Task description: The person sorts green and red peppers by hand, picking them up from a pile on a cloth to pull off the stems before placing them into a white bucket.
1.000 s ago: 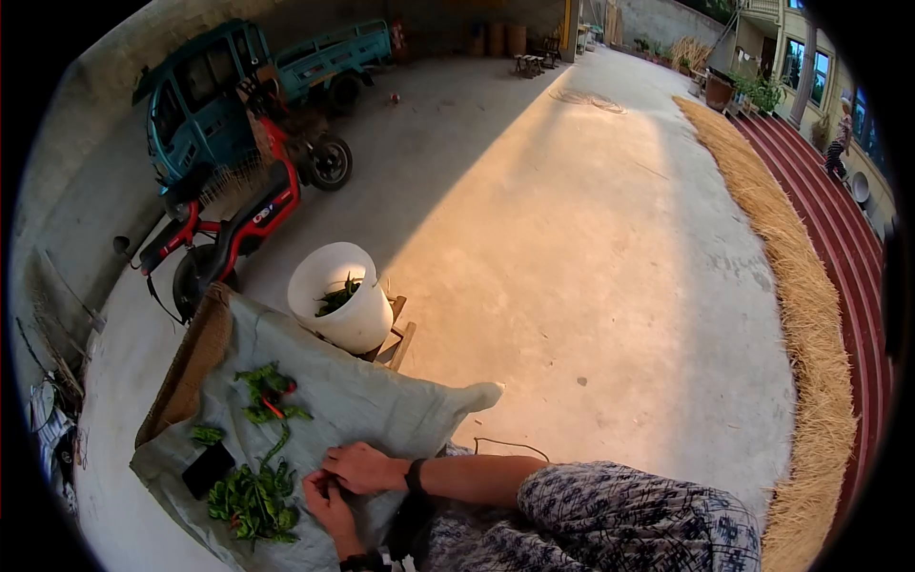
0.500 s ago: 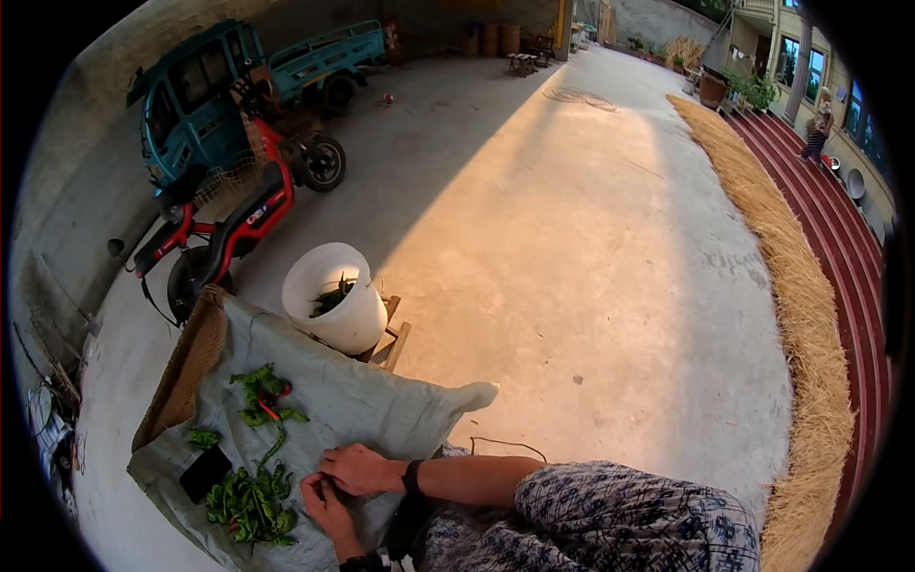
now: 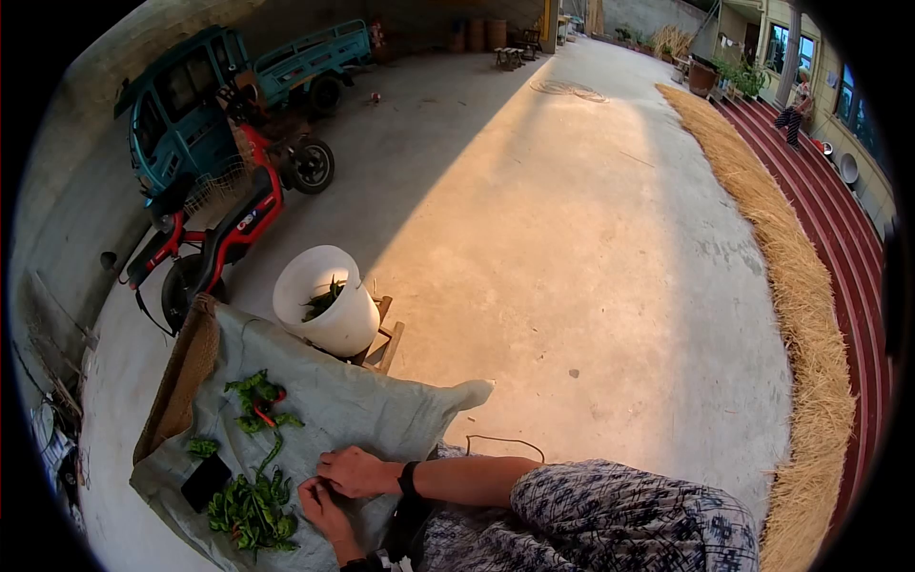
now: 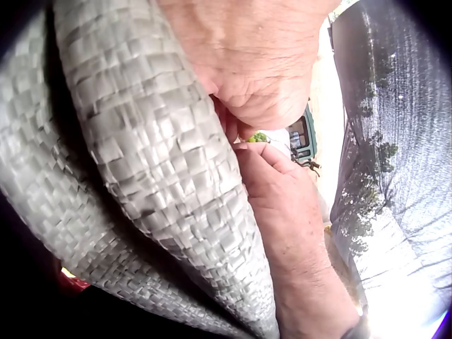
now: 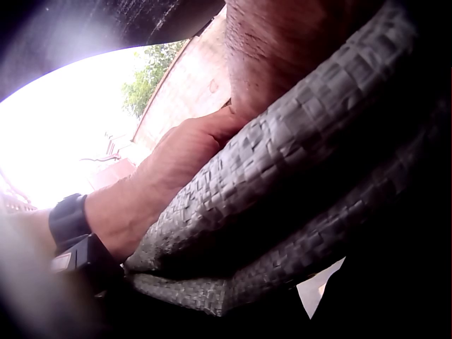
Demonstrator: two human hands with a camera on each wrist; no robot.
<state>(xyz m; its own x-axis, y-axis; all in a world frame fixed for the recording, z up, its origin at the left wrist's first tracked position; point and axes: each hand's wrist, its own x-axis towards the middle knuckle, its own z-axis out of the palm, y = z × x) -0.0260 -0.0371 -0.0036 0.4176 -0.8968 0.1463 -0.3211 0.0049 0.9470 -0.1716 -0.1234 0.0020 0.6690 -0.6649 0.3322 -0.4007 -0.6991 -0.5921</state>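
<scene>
Near cloth edge (image 3: 429, 434), left hand (image 3: 324, 507), right hand (image 3: 357, 472) together; gap to peppers (image 3: 253, 512).

From my distant post I count one left hand (image 3: 326, 515) and one right hand (image 3: 355, 472), three separate green leafy heaps (image 3: 253, 515) (image 3: 253, 389) (image 3: 201, 447), and one flat black object (image 3: 206, 482). I also count one white bucket (image 3: 348, 319), one red scooter (image 3: 250, 217), one blue-green truck (image 3: 176, 105) and one straw strip (image 3: 796, 276).

Warm light, shadow (wrist-view glare)
</scene>
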